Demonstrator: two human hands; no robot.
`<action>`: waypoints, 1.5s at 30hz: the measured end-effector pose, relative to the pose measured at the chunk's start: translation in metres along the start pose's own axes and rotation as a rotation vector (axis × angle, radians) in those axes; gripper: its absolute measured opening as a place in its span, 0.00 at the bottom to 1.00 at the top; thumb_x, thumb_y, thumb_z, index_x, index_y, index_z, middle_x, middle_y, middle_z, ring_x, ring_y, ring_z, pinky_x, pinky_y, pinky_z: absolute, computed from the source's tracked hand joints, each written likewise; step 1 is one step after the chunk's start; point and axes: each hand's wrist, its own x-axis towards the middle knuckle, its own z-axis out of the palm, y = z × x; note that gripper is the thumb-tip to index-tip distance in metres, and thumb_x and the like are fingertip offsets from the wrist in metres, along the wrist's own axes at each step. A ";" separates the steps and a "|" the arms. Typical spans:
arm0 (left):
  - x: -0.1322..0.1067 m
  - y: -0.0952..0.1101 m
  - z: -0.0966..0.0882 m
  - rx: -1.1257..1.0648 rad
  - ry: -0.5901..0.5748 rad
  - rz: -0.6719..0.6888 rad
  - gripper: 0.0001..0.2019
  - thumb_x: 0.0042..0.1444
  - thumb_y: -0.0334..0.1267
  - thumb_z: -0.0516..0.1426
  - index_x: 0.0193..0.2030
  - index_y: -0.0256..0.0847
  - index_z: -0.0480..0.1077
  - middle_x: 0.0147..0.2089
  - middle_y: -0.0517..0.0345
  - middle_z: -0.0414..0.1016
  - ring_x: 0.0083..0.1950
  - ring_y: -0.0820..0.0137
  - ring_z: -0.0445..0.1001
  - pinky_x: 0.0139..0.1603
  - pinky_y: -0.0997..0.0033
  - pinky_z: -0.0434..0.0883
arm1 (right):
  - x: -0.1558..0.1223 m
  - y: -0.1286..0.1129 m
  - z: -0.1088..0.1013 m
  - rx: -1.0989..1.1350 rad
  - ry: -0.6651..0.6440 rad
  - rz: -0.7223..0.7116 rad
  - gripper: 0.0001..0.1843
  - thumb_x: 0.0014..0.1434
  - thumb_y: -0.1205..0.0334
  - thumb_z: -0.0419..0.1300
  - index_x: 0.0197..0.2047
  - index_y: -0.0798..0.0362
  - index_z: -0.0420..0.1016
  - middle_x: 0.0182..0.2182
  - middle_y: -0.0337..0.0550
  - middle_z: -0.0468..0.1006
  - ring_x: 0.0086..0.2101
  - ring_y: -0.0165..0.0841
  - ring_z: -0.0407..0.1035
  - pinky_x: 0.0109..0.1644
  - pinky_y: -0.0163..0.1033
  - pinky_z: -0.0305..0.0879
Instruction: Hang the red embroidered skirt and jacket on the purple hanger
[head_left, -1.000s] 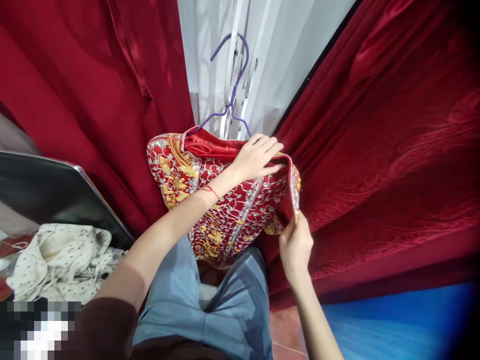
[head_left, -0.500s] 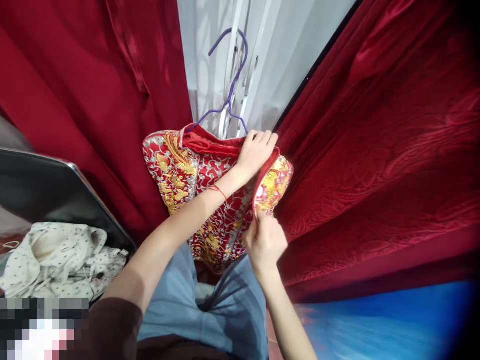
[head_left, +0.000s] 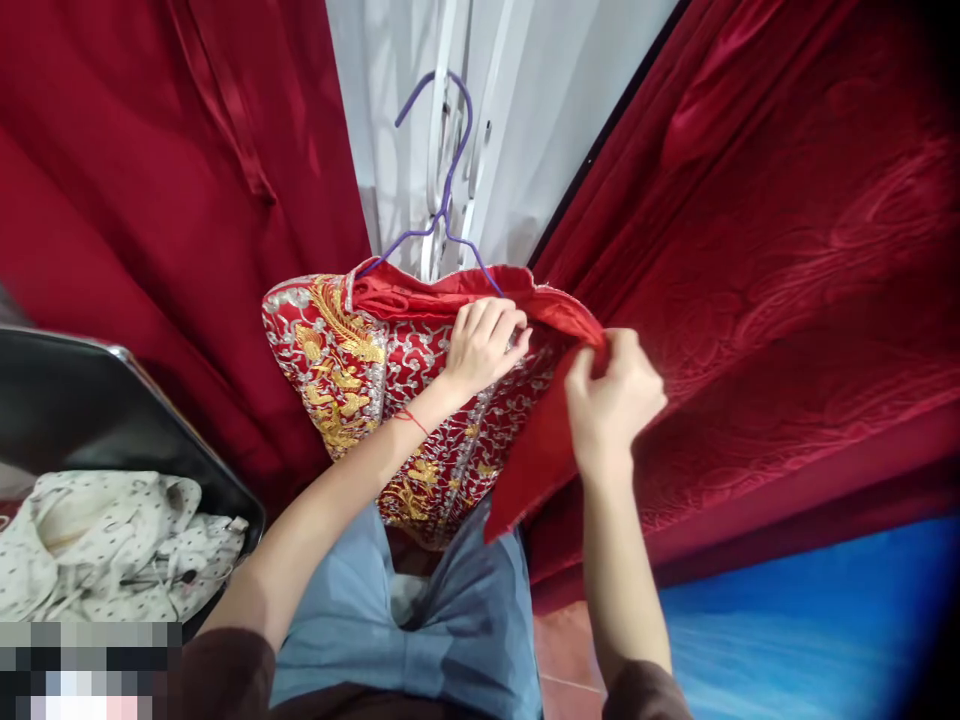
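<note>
A red embroidered top (head_left: 427, 380), worked in gold and silver thread, hangs on a purple hanger (head_left: 448, 180) in front of me. The hanger's hook points up and its lower part goes inside the neckline. My left hand (head_left: 486, 345) lies at the top's front edge near the hanger's right arm, fingers curled on the cloth; its thumb is hidden. Farther right, my right hand (head_left: 615, 400) pinches the edge of the top's right side. That panel is turned out, so its plain red lining (head_left: 536, 450) shows and hangs down in a point.
Dark red curtains (head_left: 750, 330) stand on both sides, with white folding metalwork (head_left: 450, 120) between them. A black chair (head_left: 127, 400) at left carries a spotted white garment (head_left: 97, 545). A blue surface (head_left: 810, 620) lies at lower right, beside tiled floor (head_left: 566, 650).
My right hand has moved up and to the right, turning the top's right panel outward so the lining shows. My left hand has shifted slightly down and left along the front edge.
</note>
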 end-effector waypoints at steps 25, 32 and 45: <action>0.027 0.000 0.007 -0.017 0.017 0.071 0.09 0.66 0.40 0.52 0.43 0.43 0.73 0.45 0.52 0.78 0.49 0.62 0.74 0.54 0.53 0.64 | -0.013 0.010 -0.018 0.101 0.051 -0.072 0.08 0.63 0.58 0.54 0.35 0.52 0.69 0.21 0.38 0.70 0.20 0.29 0.63 0.26 0.33 0.52; 0.024 -0.067 -0.067 0.106 0.422 -0.312 0.22 0.53 0.54 0.62 0.47 0.44 0.67 0.53 0.46 0.73 0.57 0.55 0.68 0.59 0.49 0.61 | -0.038 0.011 -0.010 0.183 0.021 -0.030 0.18 0.65 0.46 0.54 0.43 0.54 0.70 0.21 0.38 0.73 0.17 0.28 0.65 0.24 0.30 0.53; 0.058 -0.089 -0.127 0.001 -0.228 -0.418 0.17 0.56 0.54 0.58 0.26 0.42 0.71 0.22 0.58 0.64 0.34 0.65 0.68 0.39 0.64 0.63 | 0.028 -0.017 -0.041 0.117 0.227 -0.028 0.17 0.67 0.56 0.48 0.38 0.54 0.76 0.24 0.42 0.72 0.21 0.31 0.63 0.30 0.37 0.58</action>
